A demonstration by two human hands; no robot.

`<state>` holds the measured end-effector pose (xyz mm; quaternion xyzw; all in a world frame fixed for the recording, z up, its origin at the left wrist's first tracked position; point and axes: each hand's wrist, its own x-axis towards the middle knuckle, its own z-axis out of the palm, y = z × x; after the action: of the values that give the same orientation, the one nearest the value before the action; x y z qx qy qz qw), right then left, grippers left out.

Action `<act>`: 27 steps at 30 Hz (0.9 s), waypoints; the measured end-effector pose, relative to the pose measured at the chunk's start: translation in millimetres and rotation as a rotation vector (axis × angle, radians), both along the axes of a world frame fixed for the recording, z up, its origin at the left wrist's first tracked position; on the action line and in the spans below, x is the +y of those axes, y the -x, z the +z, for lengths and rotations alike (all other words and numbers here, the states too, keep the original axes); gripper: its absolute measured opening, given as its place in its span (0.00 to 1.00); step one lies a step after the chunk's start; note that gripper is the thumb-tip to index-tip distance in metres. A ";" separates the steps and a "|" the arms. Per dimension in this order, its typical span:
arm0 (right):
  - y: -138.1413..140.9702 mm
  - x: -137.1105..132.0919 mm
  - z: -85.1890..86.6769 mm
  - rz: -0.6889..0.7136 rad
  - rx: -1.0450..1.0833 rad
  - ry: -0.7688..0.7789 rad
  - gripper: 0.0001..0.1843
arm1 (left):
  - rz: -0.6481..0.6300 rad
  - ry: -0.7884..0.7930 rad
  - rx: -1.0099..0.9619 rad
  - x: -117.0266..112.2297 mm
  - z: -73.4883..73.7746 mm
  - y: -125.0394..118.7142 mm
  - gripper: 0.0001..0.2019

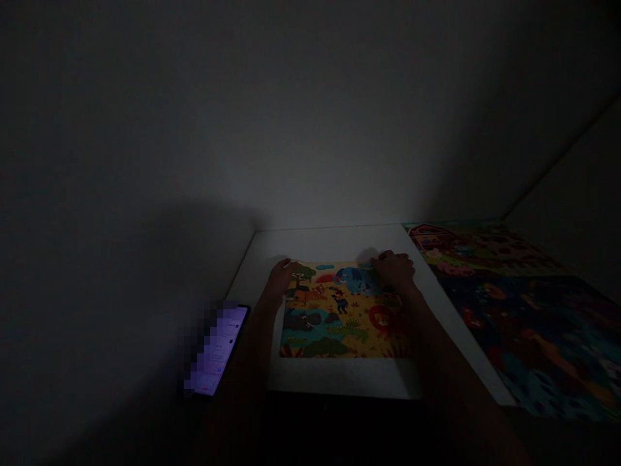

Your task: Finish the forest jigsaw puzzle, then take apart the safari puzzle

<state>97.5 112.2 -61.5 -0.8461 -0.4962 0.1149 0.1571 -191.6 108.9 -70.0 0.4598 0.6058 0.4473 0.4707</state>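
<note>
The left hand (282, 275) and right hand (394, 270) rest on the far edge of an illustrated safari puzzle (342, 310), which lies flat near the middle of a white surface (334, 244). Both hands are curved over that edge. The state of each grip cannot be determined in the dim light: neither shows clearly as open or closed on the puzzle. A smartphone (218, 349) with a lit, pixelated screen lies left of the surface. To the right, a farm-scene panel (466, 249) adjoins a dark animal-scene panel (528, 343), both lying flat beyond the surface's right edge.
</note>
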 end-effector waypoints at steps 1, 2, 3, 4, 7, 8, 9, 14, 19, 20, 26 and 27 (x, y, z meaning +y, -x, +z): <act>1.0 -0.9 0.6 -0.002 -0.019 -0.006 0.24 | 0.002 0.008 0.007 1.9 -1.2 -1.0 0.21; 1.5 -1.4 0.8 -0.002 -0.036 -0.014 0.24 | 0.008 0.017 0.025 3.7 -2.6 -2.0 0.21; 1.6 -1.5 0.6 0.002 -0.052 -0.022 0.23 | 0.018 0.023 0.048 5.3 -4.1 -2.9 0.21; 1.2 -1.4 0.0 0.014 -0.066 -0.030 0.23 | 0.032 0.020 0.070 6.8 -5.7 -3.7 0.20; -1.1 0.2 -2.6 0.052 -0.104 -0.066 0.22 | 0.062 -0.021 0.140 8.7 -10.0 -6.1 0.14; -1.8 0.9 -3.4 0.055 -0.113 -0.078 0.22 | 0.067 -0.041 0.163 8.5 -11.0 -6.9 0.11; -2.2 1.8 -3.9 0.050 -0.118 -0.089 0.22 | 0.071 -0.062 0.183 7.8 -11.8 -7.6 0.09; -3.4 6.1 -2.4 0.032 -0.061 -0.135 0.21 | 0.080 -0.137 0.235 1.4 -13.3 -9.8 0.08; -13.3 5.8 -1.4 0.073 0.178 -0.237 0.17 | 0.086 -0.186 0.216 -0.4 -13.5 -9.3 0.11; -16.6 5.4 -1.9 0.086 0.226 -0.270 0.17 | 0.086 -0.193 0.206 -0.2 -13.5 -9.1 0.12; -37.8 4.3 -6.3 0.137 0.416 -0.386 0.23 | 0.085 -0.233 0.141 2.3 -12.6 -8.2 0.19; -40.4 4.0 -6.7 0.138 0.428 -0.394 0.25 | 0.086 -0.235 0.134 2.5 -12.3 -7.9 0.19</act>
<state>137.9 116.1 -68.2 -0.7201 -0.5208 0.2024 0.4113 -183.7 111.4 -82.3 0.5141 0.5985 0.5034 0.3523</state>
